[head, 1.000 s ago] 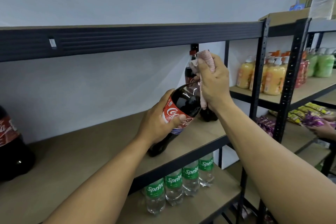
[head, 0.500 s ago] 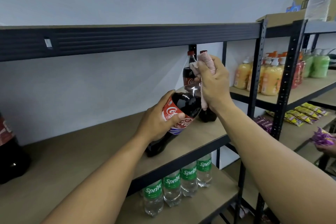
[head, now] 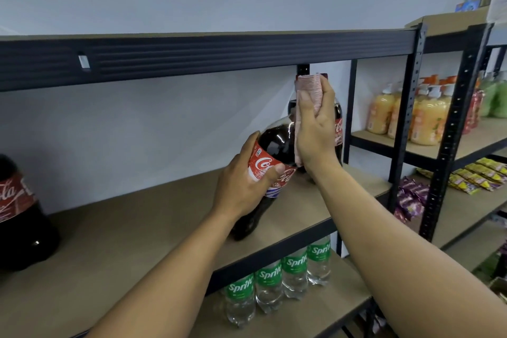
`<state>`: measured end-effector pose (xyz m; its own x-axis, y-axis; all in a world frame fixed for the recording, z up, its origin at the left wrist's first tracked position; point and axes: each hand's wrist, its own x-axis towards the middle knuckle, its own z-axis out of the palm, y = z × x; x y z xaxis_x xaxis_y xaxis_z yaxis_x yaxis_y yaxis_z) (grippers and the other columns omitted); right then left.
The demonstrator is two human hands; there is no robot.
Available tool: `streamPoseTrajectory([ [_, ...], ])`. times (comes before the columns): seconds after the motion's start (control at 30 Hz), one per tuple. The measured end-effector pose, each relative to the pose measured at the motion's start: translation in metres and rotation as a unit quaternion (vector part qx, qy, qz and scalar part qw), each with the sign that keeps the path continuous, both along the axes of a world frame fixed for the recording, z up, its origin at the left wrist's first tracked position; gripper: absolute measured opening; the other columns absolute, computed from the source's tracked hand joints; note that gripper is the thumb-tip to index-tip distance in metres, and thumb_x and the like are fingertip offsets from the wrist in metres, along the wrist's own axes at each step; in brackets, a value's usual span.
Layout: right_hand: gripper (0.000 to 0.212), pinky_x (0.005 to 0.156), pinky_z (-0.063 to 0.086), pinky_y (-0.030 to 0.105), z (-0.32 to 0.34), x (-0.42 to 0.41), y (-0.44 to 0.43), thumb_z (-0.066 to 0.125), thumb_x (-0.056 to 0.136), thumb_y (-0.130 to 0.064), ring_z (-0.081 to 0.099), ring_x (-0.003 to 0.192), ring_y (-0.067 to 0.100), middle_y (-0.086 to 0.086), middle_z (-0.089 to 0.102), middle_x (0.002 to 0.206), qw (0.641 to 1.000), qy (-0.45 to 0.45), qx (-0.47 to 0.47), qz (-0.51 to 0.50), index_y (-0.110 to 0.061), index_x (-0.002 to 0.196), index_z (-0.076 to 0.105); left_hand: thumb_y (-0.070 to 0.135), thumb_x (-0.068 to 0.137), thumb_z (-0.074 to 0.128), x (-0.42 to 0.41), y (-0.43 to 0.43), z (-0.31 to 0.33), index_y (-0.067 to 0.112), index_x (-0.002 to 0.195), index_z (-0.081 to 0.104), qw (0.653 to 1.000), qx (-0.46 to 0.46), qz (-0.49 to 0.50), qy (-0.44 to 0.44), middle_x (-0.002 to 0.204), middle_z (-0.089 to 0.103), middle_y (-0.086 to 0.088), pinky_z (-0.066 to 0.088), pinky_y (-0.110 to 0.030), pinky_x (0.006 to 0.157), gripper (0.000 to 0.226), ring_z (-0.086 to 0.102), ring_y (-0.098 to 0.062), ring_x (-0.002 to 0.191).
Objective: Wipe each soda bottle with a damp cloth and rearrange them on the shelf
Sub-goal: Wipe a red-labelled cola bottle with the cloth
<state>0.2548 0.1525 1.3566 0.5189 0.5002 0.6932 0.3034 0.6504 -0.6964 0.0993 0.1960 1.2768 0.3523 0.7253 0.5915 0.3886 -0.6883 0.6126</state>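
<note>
Cola bottle [head: 276, 143] gripped round its label by left hand [head: 244, 186]; right hand [head: 315, 132] clutches cloth [head: 310, 88].

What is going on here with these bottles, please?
A person is cleaning cola bottles at a shelf. The left-hand grip holds a tilted cola bottle round its red label; its base seems to rest on the wooden shelf. The right-hand grip presses a pink cloth against the bottle's neck and cap. A second cola bottle stands upright behind that hand, and a third cola bottle stands far left. Sprite bottles stand on the shelf below.
</note>
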Motion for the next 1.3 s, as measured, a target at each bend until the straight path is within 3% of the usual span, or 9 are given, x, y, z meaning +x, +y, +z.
streamPoseTrajectory([
  [0.13,0.055,0.121,0.039,0.032,-0.020,-0.021,0.012,0.044,0.111,-0.040,0.048,0.141,0.003,-0.006,0.049,0.155,0.999,0.019,-0.011,0.045,-0.026,0.162,0.031,0.096,0.076,0.046,-0.008,0.004,0.002,0.052,0.156,0.020,0.999,-0.004,-0.002,-0.035,0.140,0.059,0.012,0.062,-0.036,0.092,0.095,0.066,-0.007,0.111],
  [0.33,0.062,0.113,0.049,0.054,-0.059,-0.060,0.033,0.045,0.101,-0.068,0.057,0.137,0.018,-0.002,0.056,0.150,0.988,0.078,-0.014,0.132,-0.040,0.156,0.040,0.091,0.080,0.047,-0.021,0.011,-0.003,0.047,0.154,0.033,0.993,-0.002,0.015,-0.119,0.129,0.063,0.021,0.059,-0.024,0.085,0.087,0.068,0.000,0.107],
  [0.43,0.062,0.120,0.042,0.051,-0.080,-0.080,0.038,0.038,0.096,-0.082,0.046,0.148,0.013,-0.010,0.046,0.161,0.990,0.055,-0.054,0.115,-0.059,0.153,0.033,0.077,0.085,0.050,-0.029,0.009,-0.002,0.051,0.147,0.036,0.985,0.005,0.016,-0.170,0.125,0.061,0.030,0.051,-0.008,0.080,0.069,0.065,0.010,0.106],
  [0.6,0.066,0.125,0.033,0.039,-0.118,-0.110,0.039,0.027,0.105,-0.068,0.036,0.151,0.002,-0.015,0.037,0.166,0.988,0.005,-0.127,0.090,-0.040,0.164,0.024,0.070,0.088,0.052,-0.045,0.021,-0.008,0.039,0.148,0.045,0.966,-0.016,0.023,-0.256,0.131,0.064,0.024,0.048,-0.009,0.089,0.068,0.065,0.004,0.114],
  [0.77,0.030,0.100,0.047,0.024,-0.128,-0.119,0.030,0.026,0.114,-0.051,0.060,0.121,-0.001,-0.022,0.063,0.130,0.987,0.003,-0.119,0.104,-0.058,0.136,0.046,0.084,0.084,0.055,-0.053,0.026,-0.012,0.040,0.146,0.046,0.956,-0.016,0.013,-0.293,0.132,0.067,0.019,0.054,-0.022,0.095,0.077,0.067,-0.008,0.119],
  [0.93,0.044,0.090,0.048,0.026,-0.138,-0.096,0.032,0.016,0.110,-0.061,0.063,0.111,0.004,-0.017,0.065,0.123,0.976,-0.097,-0.191,0.052,-0.048,0.140,0.046,0.087,0.081,0.055,-0.051,0.029,-0.017,0.037,0.149,0.045,0.952,-0.017,0.011,-0.304,0.133,0.065,0.019,0.055,-0.030,0.099,0.085,0.067,-0.009,0.120],
  [1.07,0.055,0.098,0.048,0.048,-0.144,-0.049,0.054,0.026,0.109,-0.060,0.057,0.122,0.039,0.014,0.059,0.135,0.890,-0.297,-0.332,-0.096,-0.033,0.155,0.035,0.084,0.083,0.058,-0.051,0.030,-0.020,0.037,0.151,0.043,0.950,-0.023,-0.002,-0.312,0.135,0.065,0.015,0.057,-0.041,0.101,0.085,0.067,-0.014,0.121],
  [1.17,0.056,0.114,0.032,0.055,-0.157,-0.036,0.054,0.026,0.108,-0.058,0.042,0.141,0.040,0.018,0.045,0.156,0.805,-0.372,-0.450,-0.103,-0.031,0.156,0.036,0.084,0.081,0.060,-0.051,0.029,-0.021,0.034,0.152,0.043,0.947,-0.039,-0.007,-0.319,0.134,0.066,0.013,0.057,-0.045,0.102,0.089,0.067,-0.016,0.121],
  [1.3,0.085,0.114,0.033,0.054,-0.150,-0.046,0.045,0.005,0.097,-0.079,0.046,0.141,0.029,0.004,0.056,0.150,0.904,-0.280,-0.313,-0.079,-0.029,0.147,0.051,0.089,0.077,0.058,-0.053,0.027,-0.017,0.034,0.155,0.038,0.951,-0.060,-0.011,-0.303,0.138,0.063,0.012,0.057,-0.042,0.102,0.097,0.067,-0.012,0.122],
])
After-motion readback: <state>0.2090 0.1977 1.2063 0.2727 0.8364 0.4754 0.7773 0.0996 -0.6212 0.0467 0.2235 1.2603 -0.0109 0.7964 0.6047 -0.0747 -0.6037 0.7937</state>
